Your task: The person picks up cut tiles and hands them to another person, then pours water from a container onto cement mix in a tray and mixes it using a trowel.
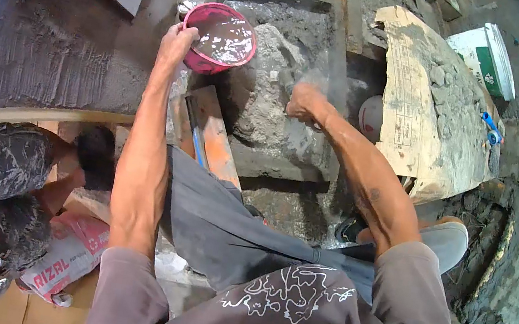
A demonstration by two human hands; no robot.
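My left hand (178,44) grips the rim of a pink bucket (249,58) at its left side. Murky water (225,38) fills much of it, and the bucket is over the left edge of a mixing trough (273,164). A heap of grey, powdery mix (268,89) lies in the trough. Over the heap's right side, my right hand (308,100) is closed; a blurred tool seems to extend from it, but I cannot make out what it is.
A mortar-covered cardboard sheet (417,112) lies right of the trough, with a white and green bucket (486,59) behind it. Wooden boards (213,134) lean near my left knee. Another person (7,169) is at the lower left, beside a cement bag (68,254).
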